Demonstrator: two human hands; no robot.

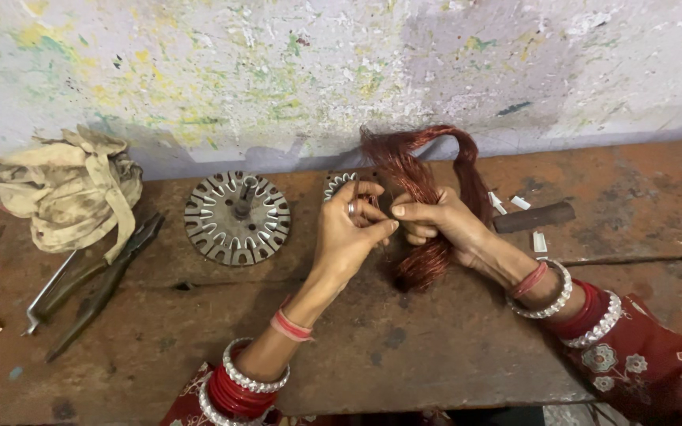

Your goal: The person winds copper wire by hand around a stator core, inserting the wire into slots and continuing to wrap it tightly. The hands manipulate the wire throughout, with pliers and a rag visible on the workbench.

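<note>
Gripping a copper wire bundle [428,197] between both hands [392,225].

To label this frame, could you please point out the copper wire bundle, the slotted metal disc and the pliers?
copper wire bundle [424,260]: head view, lower hanging end.
slotted metal disc [236,218]: head view, slotted face.
pliers [108,280]: head view, handle.

Paint-flecked wall [278,71] behind worn bench [404,347]

Both wrists wear red and silver beaded bangles; the right sleeve [657,367] is maroon with floral embroidery.
</note>
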